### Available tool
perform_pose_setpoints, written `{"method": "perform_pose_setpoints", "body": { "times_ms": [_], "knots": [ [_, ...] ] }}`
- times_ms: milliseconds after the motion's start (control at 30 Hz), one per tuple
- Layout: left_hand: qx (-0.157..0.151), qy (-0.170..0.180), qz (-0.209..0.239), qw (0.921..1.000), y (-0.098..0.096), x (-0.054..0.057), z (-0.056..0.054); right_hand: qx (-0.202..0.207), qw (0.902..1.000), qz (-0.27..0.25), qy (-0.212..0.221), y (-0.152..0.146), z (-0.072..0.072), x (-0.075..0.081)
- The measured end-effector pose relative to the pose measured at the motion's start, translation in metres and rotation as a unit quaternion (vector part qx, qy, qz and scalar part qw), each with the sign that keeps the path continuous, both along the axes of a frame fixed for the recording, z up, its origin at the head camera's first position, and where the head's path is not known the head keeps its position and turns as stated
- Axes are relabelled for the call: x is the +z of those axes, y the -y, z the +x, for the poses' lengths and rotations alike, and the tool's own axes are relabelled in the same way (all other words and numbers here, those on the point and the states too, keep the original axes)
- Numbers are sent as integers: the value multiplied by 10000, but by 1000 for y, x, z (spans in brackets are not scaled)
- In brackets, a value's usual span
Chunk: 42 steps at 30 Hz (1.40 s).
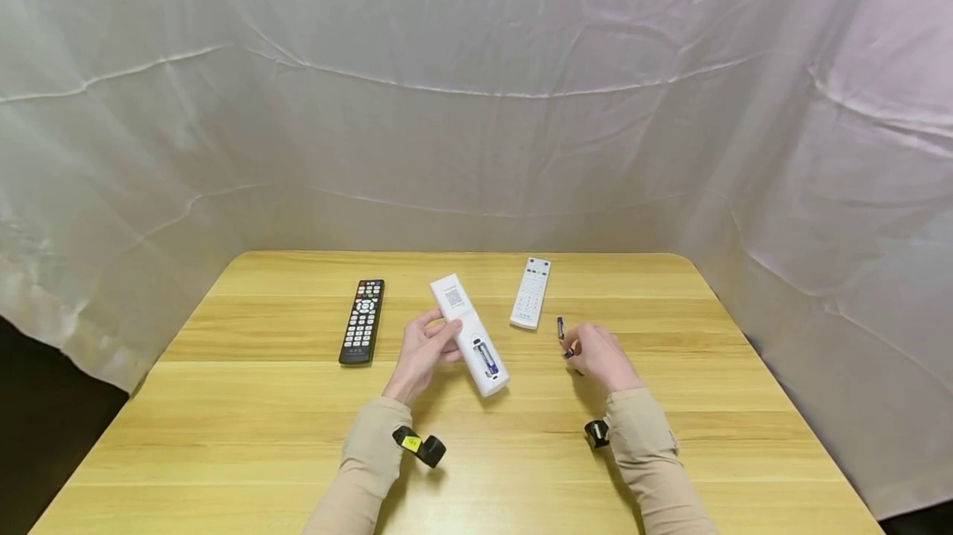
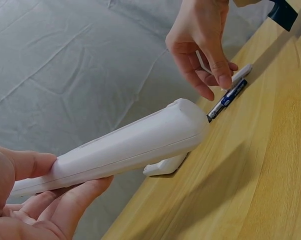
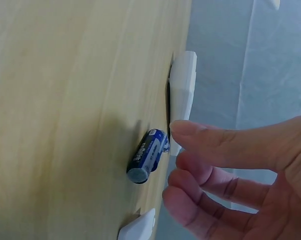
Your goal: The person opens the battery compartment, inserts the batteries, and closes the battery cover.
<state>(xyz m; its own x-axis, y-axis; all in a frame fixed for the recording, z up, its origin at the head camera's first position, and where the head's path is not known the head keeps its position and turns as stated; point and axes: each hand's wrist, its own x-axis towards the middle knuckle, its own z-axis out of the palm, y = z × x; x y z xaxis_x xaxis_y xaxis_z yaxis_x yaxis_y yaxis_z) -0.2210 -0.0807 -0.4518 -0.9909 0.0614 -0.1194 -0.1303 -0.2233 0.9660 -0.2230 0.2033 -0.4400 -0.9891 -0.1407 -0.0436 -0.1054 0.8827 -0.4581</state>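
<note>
My left hand point(image 1: 426, 351) holds a white remote control point(image 1: 449, 295) above the table, its back turned up and tilted, thumb on top and fingers beneath. The remote's battery compartment is uncovered, with a blue-and-silver battery point(image 1: 486, 359) inside. At the right, my right hand point(image 1: 601, 355) is low over the table, fingers loosely bent beside blue batteries. One battery point(image 3: 146, 156) lies close to the thumb tip in the right wrist view, with another partly hidden behind it. Nothing shows between thumb and fingers there. A small white piece point(image 2: 242, 73) lies past the batteries.
A black remote control point(image 1: 362, 322) lies face up on the wooden table point(image 1: 246, 403), left of my left hand. Another white remote control point(image 1: 532, 293) lies face up farther back, between my hands. Grey cloth point(image 1: 476, 146) hangs behind the table and along its sides.
</note>
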Motion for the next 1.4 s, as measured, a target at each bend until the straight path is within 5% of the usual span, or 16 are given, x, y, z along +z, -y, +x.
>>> {"method": "perform_pose_setpoints", "body": {
  "times_ms": [1400],
  "knots": [
    [-17, 37, -13, 10000, -1, 0, 0, 230, 9995, 189, -141, -1, -2, -10]
  ]
}}
